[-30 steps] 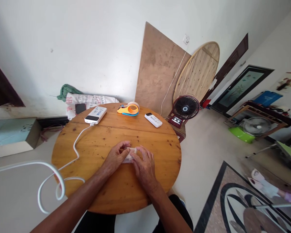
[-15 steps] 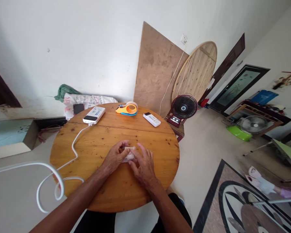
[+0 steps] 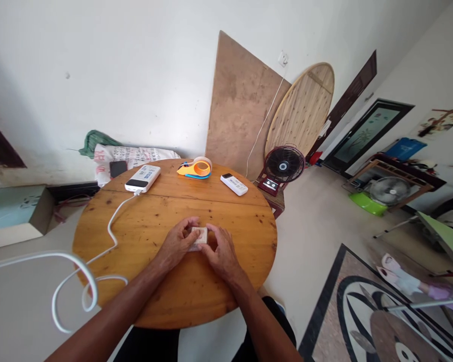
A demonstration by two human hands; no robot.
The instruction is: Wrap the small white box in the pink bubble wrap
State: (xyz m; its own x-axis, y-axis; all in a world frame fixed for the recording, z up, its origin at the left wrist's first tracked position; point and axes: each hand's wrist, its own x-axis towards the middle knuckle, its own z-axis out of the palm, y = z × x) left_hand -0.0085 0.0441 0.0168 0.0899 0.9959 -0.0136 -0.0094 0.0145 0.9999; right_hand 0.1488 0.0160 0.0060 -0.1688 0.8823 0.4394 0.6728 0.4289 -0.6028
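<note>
A small whitish square block [image 3: 202, 234], perhaps a little box, is between my hands just above or on the round wooden table [image 3: 143, 216]; its exact kind is too small to tell. My left hand [image 3: 178, 239] is closed round its left side, with the thumb lying over the top face. On the other side, my right hand [image 3: 222, 252] pinches the right edge, index finger at the far corner and thumb at the near one. The undersides of the block and several fingertips are hidden.
Along the table's far side lie a white power bank [image 3: 143, 178] with a white cable [image 3: 111, 229], an orange tape dispenser [image 3: 196, 168] and a smaller white device [image 3: 234, 184]. A dark red fan [image 3: 283, 167] stands beyond the right edge. Another person's legs [image 3: 403, 276] show at right.
My right hand's fingers have drawn in from lying across the block to its right edge, so more of the top face shows. The left hand keeps its hold. The view has shifted slightly.
</note>
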